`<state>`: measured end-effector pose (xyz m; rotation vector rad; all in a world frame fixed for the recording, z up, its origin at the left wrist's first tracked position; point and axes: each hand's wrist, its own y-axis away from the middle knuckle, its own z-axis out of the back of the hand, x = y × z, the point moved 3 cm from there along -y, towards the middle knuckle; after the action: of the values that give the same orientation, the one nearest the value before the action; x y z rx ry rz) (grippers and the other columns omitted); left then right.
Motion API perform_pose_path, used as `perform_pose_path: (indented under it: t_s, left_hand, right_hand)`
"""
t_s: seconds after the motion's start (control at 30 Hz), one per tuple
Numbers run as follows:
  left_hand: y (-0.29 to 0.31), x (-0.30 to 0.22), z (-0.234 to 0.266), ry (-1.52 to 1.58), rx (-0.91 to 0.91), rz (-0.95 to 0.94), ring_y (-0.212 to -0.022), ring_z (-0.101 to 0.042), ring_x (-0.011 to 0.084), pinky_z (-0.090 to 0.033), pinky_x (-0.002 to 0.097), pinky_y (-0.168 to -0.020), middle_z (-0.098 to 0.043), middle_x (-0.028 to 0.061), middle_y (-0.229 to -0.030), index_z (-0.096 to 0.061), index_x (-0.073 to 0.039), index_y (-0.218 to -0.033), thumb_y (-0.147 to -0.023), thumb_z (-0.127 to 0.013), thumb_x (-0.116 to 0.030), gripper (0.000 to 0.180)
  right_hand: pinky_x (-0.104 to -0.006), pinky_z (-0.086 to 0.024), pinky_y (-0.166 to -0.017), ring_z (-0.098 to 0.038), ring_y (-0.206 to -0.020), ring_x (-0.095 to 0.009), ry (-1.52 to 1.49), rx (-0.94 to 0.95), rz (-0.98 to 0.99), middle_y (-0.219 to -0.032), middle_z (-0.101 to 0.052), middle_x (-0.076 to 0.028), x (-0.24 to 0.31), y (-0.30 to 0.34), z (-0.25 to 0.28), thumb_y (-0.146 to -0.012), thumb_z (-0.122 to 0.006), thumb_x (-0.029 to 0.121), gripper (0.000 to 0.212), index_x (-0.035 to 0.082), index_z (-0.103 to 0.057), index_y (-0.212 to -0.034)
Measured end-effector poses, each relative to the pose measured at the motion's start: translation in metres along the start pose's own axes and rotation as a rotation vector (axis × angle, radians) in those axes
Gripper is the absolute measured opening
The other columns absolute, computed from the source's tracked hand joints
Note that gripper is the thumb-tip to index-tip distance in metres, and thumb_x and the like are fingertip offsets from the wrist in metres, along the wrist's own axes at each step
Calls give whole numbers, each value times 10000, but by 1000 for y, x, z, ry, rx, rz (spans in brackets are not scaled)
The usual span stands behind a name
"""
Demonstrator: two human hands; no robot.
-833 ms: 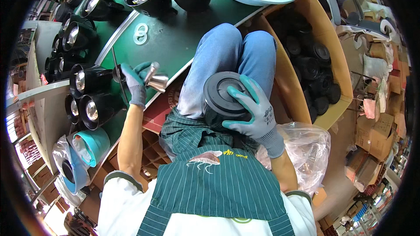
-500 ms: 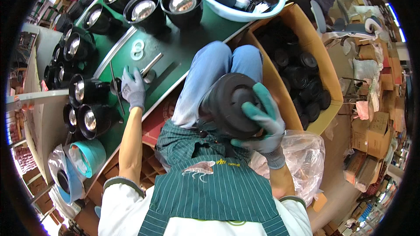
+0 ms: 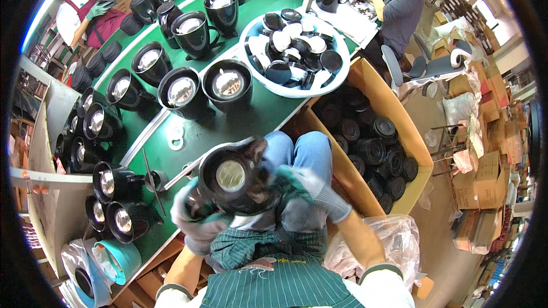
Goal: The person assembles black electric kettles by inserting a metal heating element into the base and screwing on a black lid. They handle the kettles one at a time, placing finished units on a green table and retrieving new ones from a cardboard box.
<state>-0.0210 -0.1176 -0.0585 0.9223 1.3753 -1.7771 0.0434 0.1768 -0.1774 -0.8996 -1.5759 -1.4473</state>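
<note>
A glossy black mug (image 3: 220, 202) with a shiny metal inside is held over my lap, its mouth tilted up toward me. My left hand (image 3: 197, 225), in a grey-and-teal glove, is closed round the mug's left side. At the mug's right side is my gloved right hand (image 3: 305, 197), blurred by motion, its teal fingers curled against the mug. A thin metal rod (image 3: 181, 177) slants up from the green table toward the mug, partly hidden behind it. Several similar black mugs (image 3: 182, 88) stand or lie on the table, openings toward me.
A light-blue basin (image 3: 337, 82) of black and white round parts stands beyond the mugs. At right, a cardboard box (image 3: 419, 179) holds black lids. Pale rings (image 3: 176, 137) lie on the table. A co-worker (image 3: 402, 8) sits far right; another person (image 3: 85, 11) is at far left.
The mug has turned from base-up to mouth-up and moved left. My left hand has come from the table to the mug. The view has shifted, showing more of the far table.
</note>
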Motion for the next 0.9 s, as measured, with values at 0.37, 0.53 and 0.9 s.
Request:
perform_pose_path:
  t_s: [0.37,0.53,0.9]
  left_hand:
    - [-30,30,-23,-122,327,152,-943,-751,231,-597,352,-862,-765,169,-1058,-686,55,-1195,-570,-1024,-405,846]
    - [-29,35,-14,-88,398,157,-973,-750,219,-601,351,-885,-755,168,-1121,-679,50,-1214,-542,-1038,-328,850]
    - [-37,18,-32,-163,445,9,-850,-768,303,-605,363,-789,-764,169,-980,-735,-2,-1110,-554,-999,-342,703]
  right_hand:
    - [-522,-559,-848,-580,-1208,-337,1559,-778,158,-1298,-580,-180,175,-211,80,-918,-594,568,524,164,-709,-1231]
    - [-528,-486,-949,-728,-1045,-313,1746,-375,239,-1120,-763,-163,177,-249,108,-912,-622,481,495,57,-759,-1127]
    - [-378,-507,-1029,-628,-1199,-207,573,181,524,-1326,-629,-134,224,22,45,-721,-927,214,882,-23,-510,-1460]
